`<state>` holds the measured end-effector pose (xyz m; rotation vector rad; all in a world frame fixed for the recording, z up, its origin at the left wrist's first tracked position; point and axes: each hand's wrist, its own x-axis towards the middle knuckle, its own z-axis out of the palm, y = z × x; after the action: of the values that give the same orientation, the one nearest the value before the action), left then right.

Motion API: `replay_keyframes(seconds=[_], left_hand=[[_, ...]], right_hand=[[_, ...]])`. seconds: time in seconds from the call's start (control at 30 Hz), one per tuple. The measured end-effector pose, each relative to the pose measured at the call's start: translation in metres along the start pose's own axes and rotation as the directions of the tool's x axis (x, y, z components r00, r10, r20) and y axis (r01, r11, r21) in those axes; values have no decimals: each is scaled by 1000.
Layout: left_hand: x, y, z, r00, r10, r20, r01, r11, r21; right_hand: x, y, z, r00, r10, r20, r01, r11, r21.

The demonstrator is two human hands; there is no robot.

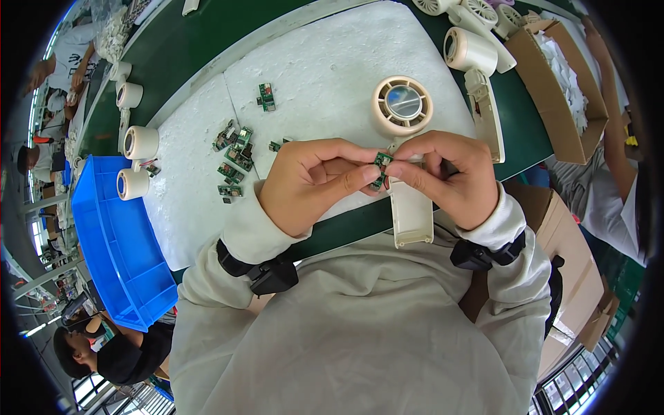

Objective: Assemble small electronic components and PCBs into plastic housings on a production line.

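Between my fingertips is a small green circuit board (383, 160). My left hand (301, 185) pinches its left side with thumb and forefinger, while the thumb and fingers of my right hand (453, 176) close on its right side. Whether a wire is also in the right fingertips is hidden. Just beyond the hands lies a cream handheld fan's round head (402, 104), with a shiny disc in its middle. Its open handle shell (412, 216) points toward me beneath my right hand. Several loose circuit boards (239, 149) lie left of my left hand, and another board (266, 97) sits farther off.
White foam sheets (304, 62) cover part of the green bench. A blue divided bin (114, 235) stands at the left, beside cream fan heads (141, 142). More fan parts (470, 52) and a cardboard box (557, 90) are at the right. Other people work on both sides.
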<state>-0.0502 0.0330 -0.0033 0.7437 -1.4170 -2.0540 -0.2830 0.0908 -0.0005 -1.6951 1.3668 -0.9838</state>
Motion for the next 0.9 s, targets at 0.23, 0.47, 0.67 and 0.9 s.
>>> replay_keyframes(seconds=[0.23, 0.47, 0.67, 0.9], left_hand=[[2, 1, 2, 997, -1, -75, 3, 999, 36], [1, 0, 2, 998, 3, -59, 2, 996, 91], [1, 0, 5, 998, 13, -58, -6, 993, 120], [0, 0, 8, 995, 35, -92, -25, 994, 108]], right_hand=[[5, -3, -1, 919, -394, 13, 392, 909, -142], [1, 1, 4, 894, -447, 40, 447, 879, -168], [2, 2, 6, 864, -499, 72, 503, 844, -186], [0, -7, -4, 915, -403, 26, 397, 884, -248]])
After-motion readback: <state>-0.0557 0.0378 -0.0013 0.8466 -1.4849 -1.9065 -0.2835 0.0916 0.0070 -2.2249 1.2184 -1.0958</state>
